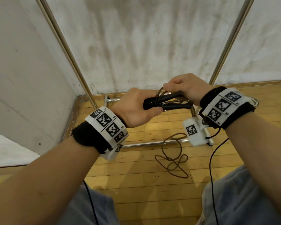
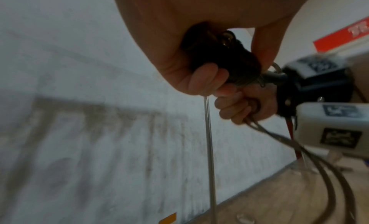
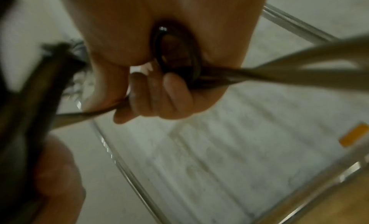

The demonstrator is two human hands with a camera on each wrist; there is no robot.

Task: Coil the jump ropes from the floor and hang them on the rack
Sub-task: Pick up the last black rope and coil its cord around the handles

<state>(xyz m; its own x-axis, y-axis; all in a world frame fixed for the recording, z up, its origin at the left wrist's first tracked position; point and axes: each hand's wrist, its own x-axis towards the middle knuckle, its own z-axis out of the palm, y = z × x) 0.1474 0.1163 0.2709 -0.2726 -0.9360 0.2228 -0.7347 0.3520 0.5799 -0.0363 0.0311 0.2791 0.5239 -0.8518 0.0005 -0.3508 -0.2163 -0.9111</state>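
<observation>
Both hands clasp a black-handled jump rope (image 1: 167, 101) held at chest height: left hand (image 1: 135, 108) wraps the handles, right hand (image 1: 185, 88) pinches the coiled loops. A brown rope (image 1: 172, 156) lies tangled on the floor at six o'clock.

Wooden plank floor (image 1: 136, 189), meeting a pale wall. Lying loose on it, a brown jump rope (image 1: 173, 157), just before the rack base rail (image 1: 152, 143) standing there.
</observation>
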